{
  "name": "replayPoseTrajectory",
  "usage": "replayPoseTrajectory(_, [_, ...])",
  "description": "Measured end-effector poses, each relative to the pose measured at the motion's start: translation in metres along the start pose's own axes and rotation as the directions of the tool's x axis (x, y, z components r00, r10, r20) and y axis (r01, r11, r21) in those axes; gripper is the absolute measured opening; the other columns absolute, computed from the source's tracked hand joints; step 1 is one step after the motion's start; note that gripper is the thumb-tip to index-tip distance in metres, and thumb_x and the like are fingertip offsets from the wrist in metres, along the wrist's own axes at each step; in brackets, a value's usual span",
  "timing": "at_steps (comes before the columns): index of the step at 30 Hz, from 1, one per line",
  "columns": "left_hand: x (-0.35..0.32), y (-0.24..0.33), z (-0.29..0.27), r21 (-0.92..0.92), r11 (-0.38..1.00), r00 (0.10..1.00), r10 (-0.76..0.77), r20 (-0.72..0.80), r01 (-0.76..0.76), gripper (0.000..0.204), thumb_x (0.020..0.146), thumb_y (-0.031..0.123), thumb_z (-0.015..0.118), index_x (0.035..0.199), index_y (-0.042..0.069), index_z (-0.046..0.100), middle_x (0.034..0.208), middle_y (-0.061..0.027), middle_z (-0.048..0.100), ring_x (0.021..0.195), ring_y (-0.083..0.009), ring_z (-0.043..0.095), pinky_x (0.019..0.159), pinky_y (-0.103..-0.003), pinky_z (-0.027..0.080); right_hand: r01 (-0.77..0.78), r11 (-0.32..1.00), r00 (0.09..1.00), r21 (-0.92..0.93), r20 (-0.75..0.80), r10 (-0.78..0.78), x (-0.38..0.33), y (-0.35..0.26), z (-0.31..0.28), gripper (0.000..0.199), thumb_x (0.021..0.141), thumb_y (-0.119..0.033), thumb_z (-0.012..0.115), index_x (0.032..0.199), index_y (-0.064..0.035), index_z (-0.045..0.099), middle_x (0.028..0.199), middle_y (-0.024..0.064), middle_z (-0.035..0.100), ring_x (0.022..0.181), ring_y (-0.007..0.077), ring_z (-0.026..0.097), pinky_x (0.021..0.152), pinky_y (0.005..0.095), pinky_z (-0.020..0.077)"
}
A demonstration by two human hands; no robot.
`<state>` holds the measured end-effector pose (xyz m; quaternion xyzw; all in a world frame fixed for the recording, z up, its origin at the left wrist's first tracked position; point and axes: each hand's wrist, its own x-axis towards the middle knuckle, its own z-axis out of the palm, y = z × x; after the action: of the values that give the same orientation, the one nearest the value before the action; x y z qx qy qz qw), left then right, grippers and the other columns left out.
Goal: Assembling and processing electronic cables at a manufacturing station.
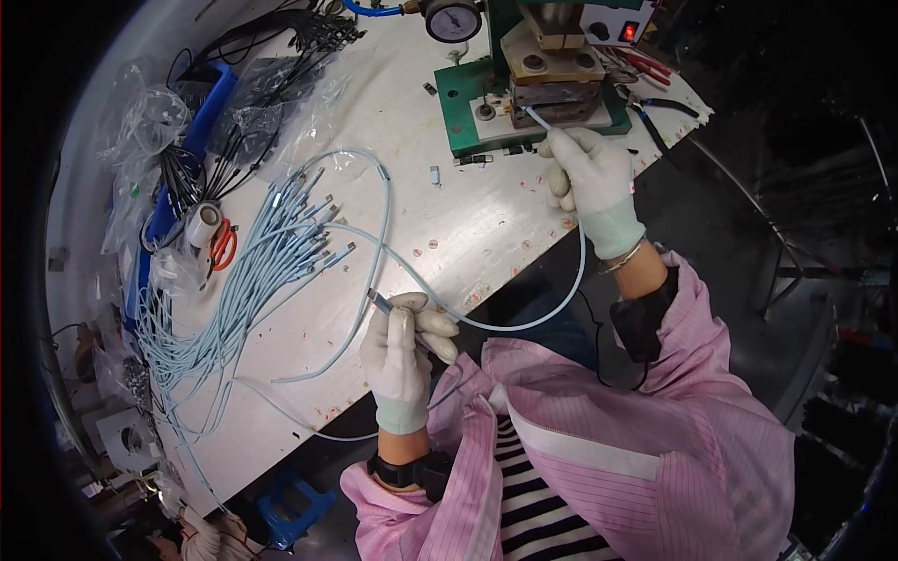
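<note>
My right hand [594, 178], in a white glove, pinches a light-blue cable close to its end. That cable end [536, 116] reaches into the metal block [554, 96] of a green bench press [461, 117]. Below my right wrist the cable [535, 327] loops down and back onto the table. My left hand [398, 355], also gloved, is closed around another light-blue cable, whose connector [377, 300] sticks up between thumb and fingers over the table's front edge. A large bundle of light-blue cables [248, 280] with metal plugs lies on the table to the left.
Red-handled scissors [223, 245] and a white roll [203, 224] lie beyond the bundle, near a blue rail [198, 131], black cables and plastic bags [140, 122]. Pliers [669, 107] lie right of the press. A pressure gauge [453, 21] hangs above. A blue stool [295, 505] stands below.
</note>
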<state>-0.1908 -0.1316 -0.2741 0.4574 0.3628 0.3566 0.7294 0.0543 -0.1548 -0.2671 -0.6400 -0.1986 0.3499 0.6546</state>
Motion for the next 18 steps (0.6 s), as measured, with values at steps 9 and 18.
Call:
replayPoseTrajectory(9, [0.001, 0.000, 0.003, 0.042, 0.999, 0.990, -0.009, 0.138, 0.003, 0.032, 0.090, 0.022, 0.044, 0.093, -0.007, 0.057, 0.085, -0.0192, 0.062, 0.072, -0.0200, 0.060, 0.069, -0.030, 0.048, 0.012, 1.000, 0.999, 0.007, 0.047, -0.012, 0.006, -0.007, 0.015, 0.026, 0.087, -0.022, 0.051, 0.081, 0.0018, 0.058, 0.054, 0.0022, 0.049, 0.041, 0.0075, 0.043, 0.041, 0.0201, 0.0369])
replayPoseTrajectory(18, [0.010, 0.033, 0.044, 0.177, 0.980, 0.800, -0.175, 0.574, 0.087, 0.030, 0.086, 0.024, 0.050, 0.086, -0.004, 0.061, 0.084, -0.0120, 0.059, 0.080, -0.0161, 0.055, 0.072, -0.028, 0.042, 0.761, 0.618, 0.599, -0.196, 0.577, -0.555, -0.038, -0.030, 0.031, 0.021, 0.082, -0.016, 0.054, 0.091, 0.0003, 0.063, 0.092, 0.0103, 0.056, 0.088, 0.0156, 0.053, 0.074, 0.0246, 0.0417])
